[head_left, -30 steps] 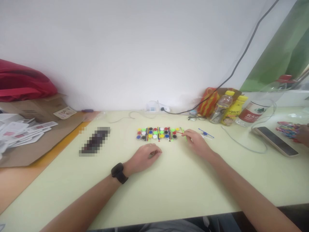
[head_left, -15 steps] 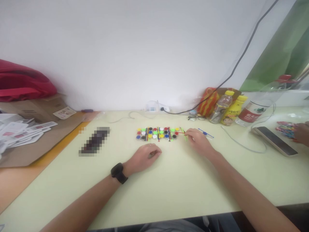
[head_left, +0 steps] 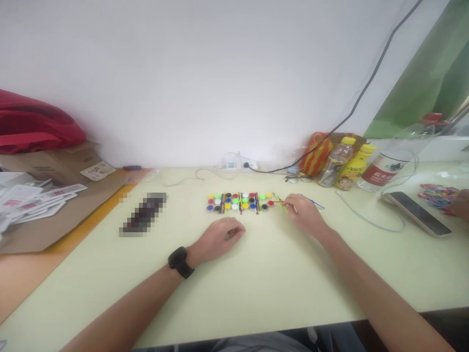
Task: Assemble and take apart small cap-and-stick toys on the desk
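Note:
On the table lies a group of coloured round discs (head_left: 235,207) in red, blue, green, yellow, white and black, with thin coloured sticks (head_left: 256,203) standing in columns among them. My right hand (head_left: 302,215), its fingertips pinched together, holds a thin red stick (head_left: 278,202) whose left end meets a red disc (head_left: 270,202); I cannot tell whether they are joined. Green sticks (head_left: 278,205) lie beside those fingertips. A blue stick (head_left: 315,203) is partly hidden behind the same hand. My left hand (head_left: 220,238) rests on the table in front of the discs, fingers curled, nothing visible in them.
To the right lie a phone (head_left: 419,213), a white cable (head_left: 370,222) and a pile of coloured sticks (head_left: 436,196) with another person's hand (head_left: 460,204). Bottles (head_left: 383,171) and glasses (head_left: 298,179) stand behind. White cards (head_left: 40,200) lie on cardboard at left.
My right hand has shifted slightly to the right with the red stick, and the red disc at its end has moved a little too. My left hand has stayed put.

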A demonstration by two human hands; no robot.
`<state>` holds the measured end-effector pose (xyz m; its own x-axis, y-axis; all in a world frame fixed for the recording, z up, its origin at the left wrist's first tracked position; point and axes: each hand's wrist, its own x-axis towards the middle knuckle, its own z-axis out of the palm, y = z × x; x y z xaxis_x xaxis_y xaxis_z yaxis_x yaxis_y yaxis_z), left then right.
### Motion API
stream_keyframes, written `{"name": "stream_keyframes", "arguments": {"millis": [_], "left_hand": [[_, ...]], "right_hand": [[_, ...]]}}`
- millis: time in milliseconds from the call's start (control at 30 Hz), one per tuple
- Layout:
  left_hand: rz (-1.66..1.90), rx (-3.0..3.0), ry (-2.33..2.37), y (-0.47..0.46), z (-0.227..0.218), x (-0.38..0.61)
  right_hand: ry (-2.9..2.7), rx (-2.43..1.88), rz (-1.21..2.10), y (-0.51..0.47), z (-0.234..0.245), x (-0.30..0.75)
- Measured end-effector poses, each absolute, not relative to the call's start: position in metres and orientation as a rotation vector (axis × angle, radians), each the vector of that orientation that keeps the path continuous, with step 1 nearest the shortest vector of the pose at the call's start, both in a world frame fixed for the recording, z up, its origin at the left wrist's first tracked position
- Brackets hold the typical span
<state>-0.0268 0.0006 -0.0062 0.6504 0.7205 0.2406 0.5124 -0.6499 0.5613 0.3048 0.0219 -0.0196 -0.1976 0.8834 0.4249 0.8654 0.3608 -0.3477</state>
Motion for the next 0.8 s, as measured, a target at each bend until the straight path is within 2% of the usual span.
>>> {"name": "stream_keyframes", "arguments": {"millis": [367,533,700,800], "left_hand": [[0.618,2.492,0.997,0.003,-0.003,-0.032],[0.752,2.656,1.121,0.029,0.015,-0.063],[0.896,2.518,1.679,0.067,0.051,-0.155],[0.770,2.334,2.057,0.076,0.052,-0.230]], "right_hand": [[-2.028,-1.502,0.076,0.020,-0.016,0.306],[-2.039,-1.509,0.072,0.021,-0.017,0.308],[-2.067,-1.501,0.078,0.023,-0.018,0.309],[-2.081,-1.480,0.082,0.024,-0.018,0.311]]}}
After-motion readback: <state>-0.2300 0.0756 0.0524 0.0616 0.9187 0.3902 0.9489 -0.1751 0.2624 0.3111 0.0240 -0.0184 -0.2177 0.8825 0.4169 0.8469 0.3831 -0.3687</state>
